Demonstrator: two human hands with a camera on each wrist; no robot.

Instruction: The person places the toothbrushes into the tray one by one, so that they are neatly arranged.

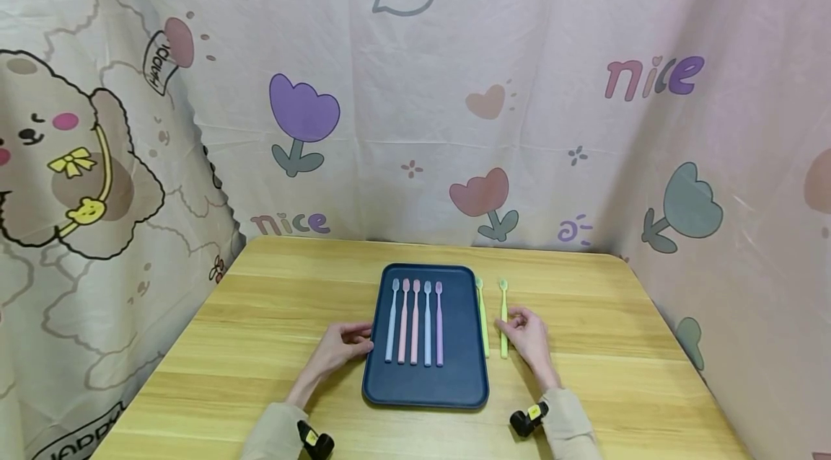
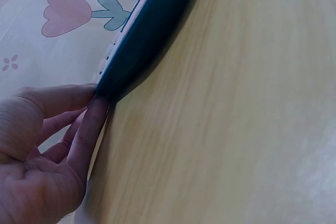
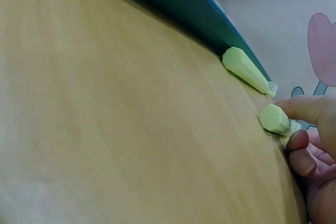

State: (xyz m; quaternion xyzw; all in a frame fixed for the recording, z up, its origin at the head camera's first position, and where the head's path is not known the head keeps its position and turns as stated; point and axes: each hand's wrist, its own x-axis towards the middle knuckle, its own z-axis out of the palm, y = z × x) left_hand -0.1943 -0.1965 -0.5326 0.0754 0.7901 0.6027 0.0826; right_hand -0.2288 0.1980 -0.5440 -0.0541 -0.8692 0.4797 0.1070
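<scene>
A dark blue tray (image 1: 464,373) lies on the table, with five toothbrushes side by side on it: a pale blue one (image 1: 392,330), two pink ones (image 1: 403,330), another blue one (image 1: 428,330) and a purple one (image 1: 439,330). My left hand (image 1: 344,345) pinches the tray's left rim between thumb and fingers. Right of the tray, my right hand (image 1: 527,337) pinches a yellow-green toothbrush (image 3: 274,118) along its handle, its butt end toward me. Between that one and the tray lies a second yellow-green toothbrush (image 1: 483,323), close against the tray's right side.
The wooden table (image 1: 273,287) reaches back to a printed curtain (image 1: 415,143) that also hangs at both sides. Black wrist cameras (image 1: 529,419) sit at both sleeves. Bare wood shows left and right of the hands.
</scene>
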